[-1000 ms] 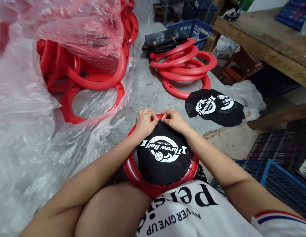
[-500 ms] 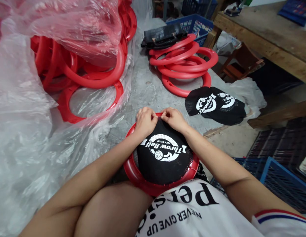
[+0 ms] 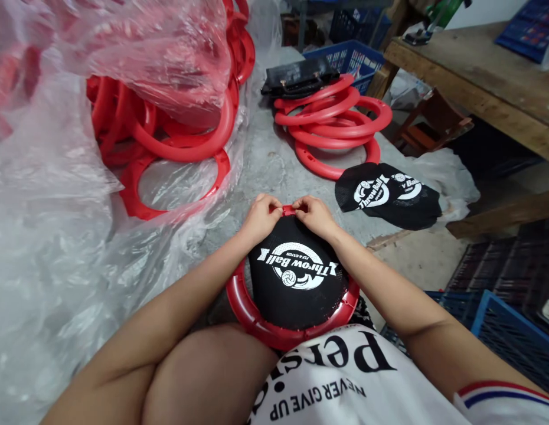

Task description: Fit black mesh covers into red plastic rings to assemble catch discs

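A red plastic ring (image 3: pixel 252 310) rests against my lap, its near edge by my shirt. Across its opening lies a black mesh fabric disc (image 3: pixel 283 307) with a white "Throw Ball" print; a gap shows between fabric and ring at the left. At the far rim, my left hand (image 3: pixel 262 217) has its fingers pinched on the disc's edge and the ring. Close beside it, my right hand (image 3: pixel 315 217) pinches the same far edge. A short stretch of red rim shows between the two hands. The fingertips partly hide the fabric's edge there.
Several red rings (image 3: pixel 336 141) are stacked ahead, with a black bag (image 3: pixel 298 77) on top. Printed black discs (image 3: pixel 389 200) lie to the right. More rings (image 3: pixel 186 150) sit under clear plastic sheeting (image 3: pixel 48 248) at left. A blue crate (image 3: pixel 513 330) stands low right, a wooden table (image 3: pixel 473 71) beyond.
Both hands have shifted slightly apart, and more red rim shows between them at the far edge. The whole view has moved a little.
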Demonstrator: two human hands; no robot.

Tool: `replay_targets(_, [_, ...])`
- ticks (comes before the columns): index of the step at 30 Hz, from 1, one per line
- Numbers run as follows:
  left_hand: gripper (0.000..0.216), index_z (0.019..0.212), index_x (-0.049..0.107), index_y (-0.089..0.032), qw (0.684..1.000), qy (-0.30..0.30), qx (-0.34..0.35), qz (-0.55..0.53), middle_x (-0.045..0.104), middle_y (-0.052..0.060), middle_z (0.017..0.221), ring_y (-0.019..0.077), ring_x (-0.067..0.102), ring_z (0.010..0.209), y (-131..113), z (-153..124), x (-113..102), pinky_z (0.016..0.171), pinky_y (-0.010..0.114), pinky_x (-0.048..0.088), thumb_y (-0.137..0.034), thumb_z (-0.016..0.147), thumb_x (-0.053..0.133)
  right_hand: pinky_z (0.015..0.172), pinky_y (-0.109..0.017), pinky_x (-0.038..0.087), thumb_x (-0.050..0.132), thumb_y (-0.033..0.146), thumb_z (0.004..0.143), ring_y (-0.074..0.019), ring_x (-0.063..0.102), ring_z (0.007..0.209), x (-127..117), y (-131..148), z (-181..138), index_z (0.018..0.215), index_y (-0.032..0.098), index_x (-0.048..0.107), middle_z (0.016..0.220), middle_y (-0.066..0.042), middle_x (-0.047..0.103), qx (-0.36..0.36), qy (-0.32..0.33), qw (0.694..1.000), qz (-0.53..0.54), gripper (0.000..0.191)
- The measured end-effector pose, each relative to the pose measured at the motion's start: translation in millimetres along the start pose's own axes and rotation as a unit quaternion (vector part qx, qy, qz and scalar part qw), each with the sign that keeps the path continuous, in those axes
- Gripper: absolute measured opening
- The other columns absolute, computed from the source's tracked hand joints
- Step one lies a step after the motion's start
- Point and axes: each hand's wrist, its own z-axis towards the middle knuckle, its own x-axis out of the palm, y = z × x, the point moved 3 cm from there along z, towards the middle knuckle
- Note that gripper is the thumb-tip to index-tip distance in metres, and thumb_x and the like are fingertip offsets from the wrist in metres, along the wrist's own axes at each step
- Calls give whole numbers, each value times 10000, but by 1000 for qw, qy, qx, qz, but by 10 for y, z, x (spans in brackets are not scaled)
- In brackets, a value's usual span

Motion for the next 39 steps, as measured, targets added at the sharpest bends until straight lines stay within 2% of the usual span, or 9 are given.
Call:
replay_targets(2, [226, 910, 645, -196, 1000, -11, -3, -3, 634, 74, 1078, 215, 625, 1046, 72, -80, -91, 1010, 367, 501, -70, 799, 495, 953, -354, 463, 552, 85, 791, -202, 619, 991, 4, -26, 4, 928, 199, 691, 1043, -36, 718, -12, -2, 1000, 22, 226])
replay_targets(5, [269, 853, 660, -206, 998, -15, 9, 53, 635, 78, 1085, 238, 605, 1116, 141, -225, -152, 1056, 384, 477, -31, 767, 475, 1028, -367, 437, 531, 69, 783, -205, 614, 1081, 4, 2, 30, 903, 207, 704, 1088, -34, 716, -42, 13, 998, 37, 252])
replay_targets(11, [270, 912, 702, -193, 996, -18, 54, 68, 623, 96, 1127, 246, 574, 1150, 170, -370, -90, 1100, 416, 438, -90, 824, 468, 1068, -440, 391, 670, 158, 764, -285, 590, 1133, 18, 319, 100, 791, 195, 696, 1080, -103, 709, -89, 101, 988, -75, 52])
replay_targets(14, [260, 927, 710, -197, 995, -25, 56, 73, 619, 93, 1119, 254, 559, 1153, 175, -378, -73, 1100, 436, 427, -124, 841, 475, 1063, -439, 390, 709, 160, 739, -283, 589, 1116, 77, 375, 98, 739, 207, 690, 1062, -89, 711, -87, 124, 985, -80, 51])
replay_targets(21, [134, 883, 726, -223, 997, -9, 23, 75, 605, 69, 1093, 270, 549, 1122, 145, -328, -51, 1055, 437, 450, -207, 815, 612, 987, -350, 448, 707, 178, 784, -206, 638, 1025, 173, 202, 82, 693, 189, 664, 1051, -50, 709, -81, 80, 993, 44, 101])
replay_targets(24, [99, 869, 738, -230, 998, -15, -3, 53, 608, 64, 1074, 274, 549, 1119, 152, -276, -41, 1052, 444, 451, -225, 801, 666, 942, -321, 471, 717, 192, 786, -181, 654, 966, 175, 178, 86, 722, 188, 678, 1030, -34, 716, -49, 69, 993, 84, 74])
replay_targets(29, [104, 730, 701, -213, 998, -36, -46, 6, 644, 59, 1023, 239, 590, 1067, 184, -204, -30, 1064, 418, 443, -197, 816, 645, 836, -286, 481, 709, 253, 811, -163, 643, 886, 174, 209, 70, 734, 195, 688, 1003, -21, 727, -11, 57, 996, 68, 99])
replay_targets(33, [134, 696, 665, -211, 998, -40, -56, 1, 663, 61, 980, 231, 608, 1036, 181, -180, -29, 1042, 410, 459, -184, 816, 611, 717, -263, 447, 692, 281, 832, -158, 619, 786, 162, 236, 57, 776, 200, 693, 854, -3, 719, 14, 56, 997, 52, 98])
replay_targets(39, [127, 700, 648, -209, 997, -37, -67, 7, 665, 71, 996, 232, 605, 1051, 172, -173, -24, 1047, 411, 455, -179, 814, 599, 694, -274, 416, 682, 293, 850, -161, 612, 756, 148, 274, 52, 770, 202, 685, 798, 0, 703, 32, 59, 997, 25, 121])
